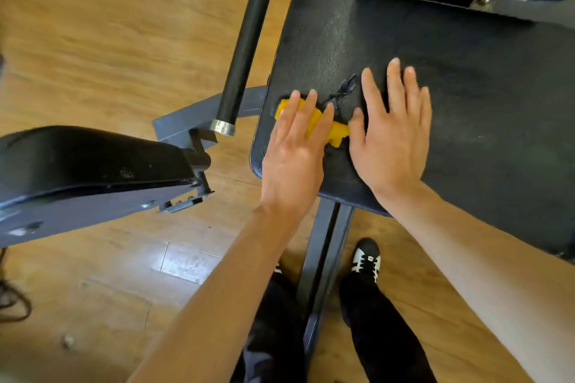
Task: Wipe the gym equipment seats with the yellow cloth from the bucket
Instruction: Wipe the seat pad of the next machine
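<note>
Yellow cloth (336, 130) mostly hidden under left hand (294, 146), edges showing past fingertips and thumb side. Left hand lay flat, fingers straight, pressing cloth onto seat (466, 96). Right hand (390, 134) just beside, flat, fingers spread on seat.

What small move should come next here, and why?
Probably slide the left hand, pressing the yellow cloth, away across the seat: the cloth lies near the seat's left edge, with most of the surface beyond; the right hand rests flat alongside.

crumpled yellow cloth (337, 130) on the cracked black seat (466, 87), near its front-left edge
</note>
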Action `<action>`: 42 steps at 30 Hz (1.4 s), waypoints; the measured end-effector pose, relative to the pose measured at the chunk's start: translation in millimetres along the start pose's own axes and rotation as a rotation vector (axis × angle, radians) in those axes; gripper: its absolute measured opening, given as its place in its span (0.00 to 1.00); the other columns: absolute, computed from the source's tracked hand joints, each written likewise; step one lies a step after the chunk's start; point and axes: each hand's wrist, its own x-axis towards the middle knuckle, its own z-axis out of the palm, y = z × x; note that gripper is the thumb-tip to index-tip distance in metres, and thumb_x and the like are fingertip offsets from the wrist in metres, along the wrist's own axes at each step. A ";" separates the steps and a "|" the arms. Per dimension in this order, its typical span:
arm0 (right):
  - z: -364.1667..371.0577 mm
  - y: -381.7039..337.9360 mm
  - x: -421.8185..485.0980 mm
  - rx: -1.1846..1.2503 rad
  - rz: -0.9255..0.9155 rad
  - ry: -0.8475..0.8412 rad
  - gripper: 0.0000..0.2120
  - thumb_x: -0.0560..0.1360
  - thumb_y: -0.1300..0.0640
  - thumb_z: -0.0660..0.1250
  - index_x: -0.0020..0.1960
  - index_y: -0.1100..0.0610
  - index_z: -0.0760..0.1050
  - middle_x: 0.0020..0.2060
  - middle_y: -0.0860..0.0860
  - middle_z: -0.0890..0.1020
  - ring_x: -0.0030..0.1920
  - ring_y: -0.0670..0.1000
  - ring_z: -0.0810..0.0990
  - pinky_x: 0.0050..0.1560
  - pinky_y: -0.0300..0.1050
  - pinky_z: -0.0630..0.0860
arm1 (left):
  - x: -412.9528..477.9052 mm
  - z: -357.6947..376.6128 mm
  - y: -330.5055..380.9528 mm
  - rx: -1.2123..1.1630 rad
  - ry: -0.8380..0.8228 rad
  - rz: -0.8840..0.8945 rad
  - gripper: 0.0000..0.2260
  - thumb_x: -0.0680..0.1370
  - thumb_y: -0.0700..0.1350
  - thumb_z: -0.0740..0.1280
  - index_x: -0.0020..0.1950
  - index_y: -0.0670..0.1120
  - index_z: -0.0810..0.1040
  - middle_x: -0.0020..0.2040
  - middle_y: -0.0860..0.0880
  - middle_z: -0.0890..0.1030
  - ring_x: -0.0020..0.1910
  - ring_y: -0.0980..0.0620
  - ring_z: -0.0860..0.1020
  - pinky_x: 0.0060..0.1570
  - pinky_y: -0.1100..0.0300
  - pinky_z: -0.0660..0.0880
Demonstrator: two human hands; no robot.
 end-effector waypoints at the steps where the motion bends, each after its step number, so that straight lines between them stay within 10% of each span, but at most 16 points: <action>1: 2.3 0.4 -1.0 -0.008 0.001 0.004 0.25 0.84 0.48 0.50 0.80 0.51 0.59 0.80 0.57 0.57 0.80 0.59 0.53 0.79 0.59 0.52 | 9.0 1.2 -4.5 0.009 0.015 0.005 0.22 0.80 0.33 0.69 0.74 0.43 0.75 0.77 0.40 0.70 0.79 0.38 0.63 0.73 0.43 0.70; 11: 2.7 -5.7 3.3 -0.009 0.017 0.015 0.26 0.82 0.50 0.53 0.79 0.52 0.62 0.80 0.57 0.59 0.80 0.60 0.55 0.78 0.61 0.52 | 144.9 12.1 -34.6 -0.013 0.010 -0.029 0.19 0.84 0.41 0.64 0.76 0.45 0.73 0.79 0.42 0.68 0.81 0.39 0.59 0.78 0.49 0.59; 21: 0.6 -6.3 3.5 -0.031 0.020 -0.016 0.26 0.81 0.50 0.55 0.79 0.52 0.61 0.79 0.58 0.58 0.79 0.61 0.55 0.77 0.62 0.53 | -57.6 -29.2 -18.3 -0.155 -0.062 -0.087 0.19 0.82 0.32 0.65 0.73 0.40 0.75 0.78 0.41 0.68 0.80 0.40 0.61 0.73 0.42 0.68; 33: 1.2 -5.8 4.1 -0.037 0.013 -0.008 0.27 0.81 0.50 0.53 0.79 0.53 0.61 0.79 0.58 0.59 0.79 0.61 0.55 0.77 0.62 0.52 | 150.9 10.1 -36.6 -0.152 0.040 -0.143 0.18 0.82 0.37 0.66 0.72 0.42 0.77 0.77 0.40 0.70 0.80 0.37 0.60 0.76 0.48 0.62; 42: 1.2 -6.3 3.3 -0.045 0.004 -0.008 0.26 0.81 0.51 0.54 0.79 0.52 0.60 0.79 0.57 0.58 0.79 0.61 0.55 0.77 0.62 0.53 | 0.9 -25.2 -26.1 -0.238 0.076 -0.277 0.17 0.83 0.38 0.65 0.72 0.43 0.77 0.77 0.41 0.70 0.78 0.38 0.65 0.76 0.58 0.61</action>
